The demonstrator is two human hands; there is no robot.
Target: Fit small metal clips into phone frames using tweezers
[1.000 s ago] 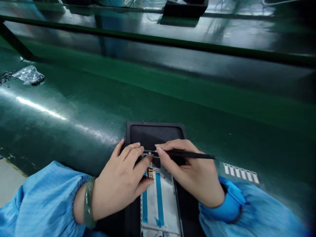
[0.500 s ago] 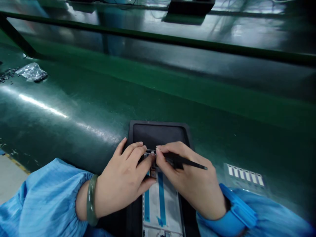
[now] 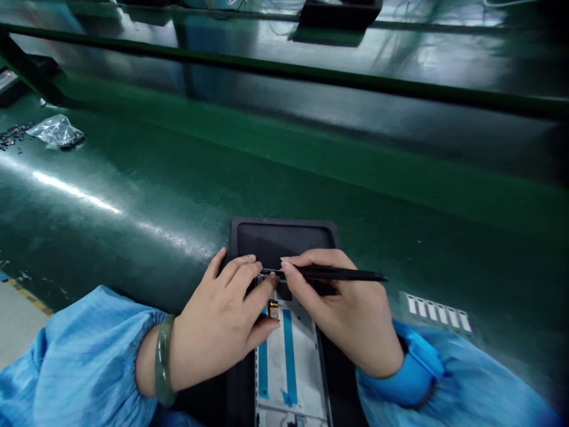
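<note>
Tweezers (image 3: 331, 274) lie almost level in my right hand (image 3: 351, 317), pinched shut between thumb and forefinger, their tip resting at the top edge of the phone frame (image 3: 288, 362) where a small dark strip sits; half a second ago I had them tilted down and tucked closer into my palm, so the tool has swung back out flat and the tip has slid along that top edge, which I take to mean the little part is being nudged into its seat and not lifted away. My left hand (image 3: 222, 323) is closed down on the frame's upper left corner, its fingers (image 3: 262, 287) pressing beside the tweezer tip and holding the frame steady, much as it did a second ago. Just below those fingers a small orange-brown connector (image 3: 274, 309) shows on the frame, with two blue strips (image 3: 288, 356) running down the pale inner face. The frame lies in a black tray (image 3: 284, 228) on the green counter (image 3: 133, 196), right in front of me. To my right on the counter is a row of small white labels (image 3: 438, 312), near my blue sleeve (image 3: 444, 385). Far off to the left lie a crumpled clear plastic bag (image 3: 56, 131) and a scatter of tiny dark parts (image 3: 13, 136). A green bangle (image 3: 160, 362) sits on my left wrist.
</note>
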